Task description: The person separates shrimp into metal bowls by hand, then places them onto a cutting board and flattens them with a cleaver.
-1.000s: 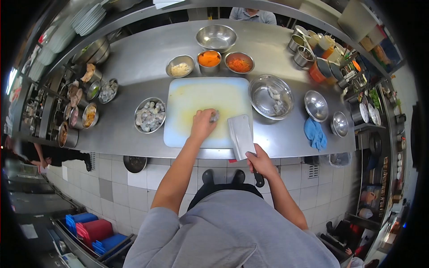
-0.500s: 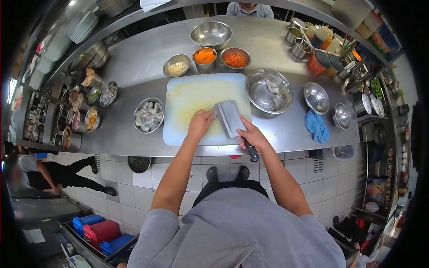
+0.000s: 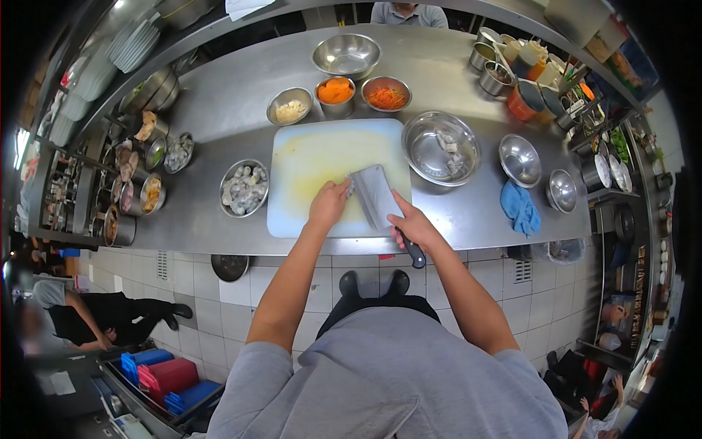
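My right hand [image 3: 414,224] is wrapped round the black handle of a cleaver [image 3: 375,194]. The broad blade lies tilted over the right half of a white cutting board [image 3: 300,146] with yellowish stains. Against the blade's left edge, the closed fingers of my left hand [image 3: 329,203] pinch a small greyish piece that looks like raw shrimp [image 3: 351,187]; it is partly hidden. A steel bowl of grey raw shrimp [image 3: 245,190] stands left of the board. At its right, a larger steel bowl [image 3: 415,157] holds several cut pieces.
Behind the board stand bowls of chopped garlic [image 3: 289,111], orange carrot slices [image 3: 335,91] and shredded carrot [image 3: 385,98]. A blue cloth [image 3: 520,208] lies right, below a steel bowl [image 3: 520,160]. Sauce containers [image 3: 524,101] line the back right. Another person [image 3: 95,318] is at lower left.
Both hands and the cleaver stay almost in place over the board. The person at lower left has shifted downward, legs closer together.
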Tool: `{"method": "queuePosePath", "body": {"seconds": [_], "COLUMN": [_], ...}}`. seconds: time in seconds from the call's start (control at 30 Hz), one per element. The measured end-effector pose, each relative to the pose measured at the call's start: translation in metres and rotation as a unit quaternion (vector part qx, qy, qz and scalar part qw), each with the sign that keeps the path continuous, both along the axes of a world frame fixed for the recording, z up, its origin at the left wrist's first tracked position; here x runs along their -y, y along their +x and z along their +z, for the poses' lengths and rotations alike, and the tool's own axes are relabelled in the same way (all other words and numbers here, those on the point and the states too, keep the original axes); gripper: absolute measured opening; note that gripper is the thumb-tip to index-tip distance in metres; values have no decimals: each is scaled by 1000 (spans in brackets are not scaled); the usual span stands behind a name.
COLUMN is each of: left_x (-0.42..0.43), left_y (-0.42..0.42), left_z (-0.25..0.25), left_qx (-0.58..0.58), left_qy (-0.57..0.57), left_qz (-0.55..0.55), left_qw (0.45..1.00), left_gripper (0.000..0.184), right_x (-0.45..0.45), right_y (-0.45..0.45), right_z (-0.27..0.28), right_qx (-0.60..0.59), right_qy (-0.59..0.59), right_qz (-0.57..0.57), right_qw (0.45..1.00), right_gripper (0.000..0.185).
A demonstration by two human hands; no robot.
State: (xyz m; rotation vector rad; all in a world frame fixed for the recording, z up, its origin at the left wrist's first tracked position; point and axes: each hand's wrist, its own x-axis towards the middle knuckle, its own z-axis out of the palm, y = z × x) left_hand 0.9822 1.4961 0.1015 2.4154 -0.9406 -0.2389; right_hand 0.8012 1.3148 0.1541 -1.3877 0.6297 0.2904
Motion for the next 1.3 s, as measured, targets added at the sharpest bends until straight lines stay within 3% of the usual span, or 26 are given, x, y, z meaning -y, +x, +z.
{"method": "queuePosePath", "body": {"seconds": [0.2,0.4,0.67,0.77,0.87,1.3], "left_x": [9,14,6,6,5,5], "left_y": [-6,-11,-5,-5,-3,-7], "left_z": [-13,-12,-15,-21,-18,-14], "left_qx": [-34,-36,-22,-33,-23,-52], "left_qy": [18,18,-16,-28,-48,-48], "left_qz": [29,35,28,27,27,37], "left_qw": [999,999,999,999,998,997], "left_gripper": [39,39,39,39,39,39], "right_x": [-24,-35,-27,-33,-34,-32], "right_y": [-20,-35,-74,-69,-55,-54], "right_z": [7,16,36,34,25,29], "right_qx": [-12,-16,-46,-27,-4,-34], "right_qy": [36,-4,-23,-14,-41,-75], "right_qz": [-25,-25,108,20,1,-2], "right_qw": [999,1000,993,999,999,997], "right_gripper": [75,77,76,75,75,74]}}
